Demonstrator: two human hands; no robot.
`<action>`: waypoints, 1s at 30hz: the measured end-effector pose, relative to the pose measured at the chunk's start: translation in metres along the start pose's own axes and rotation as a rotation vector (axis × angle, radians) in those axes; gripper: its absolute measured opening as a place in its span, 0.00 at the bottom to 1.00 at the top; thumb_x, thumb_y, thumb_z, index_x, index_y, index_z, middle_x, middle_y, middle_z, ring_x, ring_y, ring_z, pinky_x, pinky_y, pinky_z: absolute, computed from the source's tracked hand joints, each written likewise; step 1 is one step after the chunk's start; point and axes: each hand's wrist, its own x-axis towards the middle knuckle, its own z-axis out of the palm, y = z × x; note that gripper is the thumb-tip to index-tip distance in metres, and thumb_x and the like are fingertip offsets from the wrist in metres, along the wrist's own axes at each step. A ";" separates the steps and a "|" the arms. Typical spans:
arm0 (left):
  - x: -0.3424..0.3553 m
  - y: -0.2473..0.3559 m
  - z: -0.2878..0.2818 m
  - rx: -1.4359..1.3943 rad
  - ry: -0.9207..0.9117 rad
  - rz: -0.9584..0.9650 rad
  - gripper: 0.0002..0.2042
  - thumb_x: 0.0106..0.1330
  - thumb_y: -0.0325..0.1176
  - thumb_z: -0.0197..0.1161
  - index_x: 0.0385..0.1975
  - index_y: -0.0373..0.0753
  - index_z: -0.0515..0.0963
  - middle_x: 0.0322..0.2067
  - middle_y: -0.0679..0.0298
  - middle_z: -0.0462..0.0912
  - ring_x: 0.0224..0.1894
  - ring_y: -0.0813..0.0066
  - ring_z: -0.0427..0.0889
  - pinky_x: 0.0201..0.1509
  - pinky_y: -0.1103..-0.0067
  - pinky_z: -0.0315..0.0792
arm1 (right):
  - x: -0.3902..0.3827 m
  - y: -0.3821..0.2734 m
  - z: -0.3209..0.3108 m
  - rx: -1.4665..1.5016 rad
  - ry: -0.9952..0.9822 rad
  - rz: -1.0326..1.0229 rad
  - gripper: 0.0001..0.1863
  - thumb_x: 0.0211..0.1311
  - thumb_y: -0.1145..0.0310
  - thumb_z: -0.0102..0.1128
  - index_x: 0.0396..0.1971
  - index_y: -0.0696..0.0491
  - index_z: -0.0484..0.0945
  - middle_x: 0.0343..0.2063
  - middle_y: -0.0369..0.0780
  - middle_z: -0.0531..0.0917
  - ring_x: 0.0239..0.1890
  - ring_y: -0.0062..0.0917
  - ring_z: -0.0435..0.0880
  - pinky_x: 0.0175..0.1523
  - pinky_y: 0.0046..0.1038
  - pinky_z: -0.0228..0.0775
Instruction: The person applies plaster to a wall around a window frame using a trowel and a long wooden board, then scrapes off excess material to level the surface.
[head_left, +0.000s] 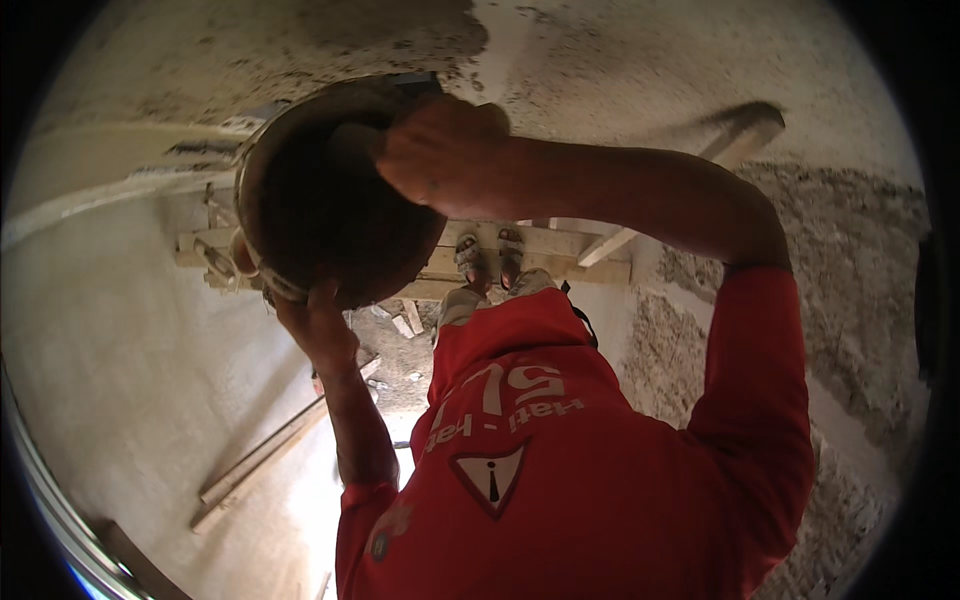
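Note:
A round dark bucket point(320, 225) of dark material is held up in front of me, with its open top toward the camera. My left hand point(315, 310) is closed on its lower left rim, with fingers round the outside. My right hand point(440, 155) is closed at the upper right of the bucket, gripping what looks like the handle of a tool point(358, 140) that reaches into the bucket; the tool's far end is lost in shadow. I wear a red shirt, and my sandalled feet point(485, 250) stand on wooden planks.
A rough, stained plaster surface point(560, 70) is close at the top. A timber beam point(750, 130) sticks out at right, beside a rough wall point(840, 260). A pale wall point(120, 330) is at left, with long boards point(255, 455) below. Far below the planks lie wood offcuts point(405, 325).

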 end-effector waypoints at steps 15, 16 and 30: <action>0.001 -0.046 -0.006 -0.051 -0.051 -0.272 0.27 0.49 0.22 0.56 0.55 0.29 0.70 0.46 0.58 0.78 0.47 0.67 0.78 0.52 0.74 0.73 | -0.029 -0.003 0.054 0.366 0.075 0.238 0.08 0.46 0.73 0.64 0.27 0.60 0.79 0.20 0.46 0.83 0.28 0.38 0.87 0.31 0.37 0.78; 0.002 -0.049 -0.009 -0.048 -0.052 -0.286 0.27 0.49 0.22 0.56 0.54 0.29 0.70 0.46 0.58 0.78 0.46 0.67 0.79 0.51 0.74 0.74 | -0.027 -0.007 0.056 0.373 0.078 0.222 0.07 0.46 0.72 0.64 0.25 0.59 0.79 0.19 0.46 0.83 0.27 0.38 0.87 0.31 0.37 0.78; 0.008 -0.051 -0.017 0.035 -0.147 -0.345 0.28 0.47 0.24 0.56 0.55 0.29 0.70 0.47 0.56 0.77 0.47 0.65 0.78 0.54 0.73 0.73 | -0.033 -0.026 0.056 0.420 0.078 0.247 0.09 0.51 0.70 0.63 0.33 0.56 0.80 0.25 0.45 0.84 0.31 0.37 0.87 0.30 0.35 0.78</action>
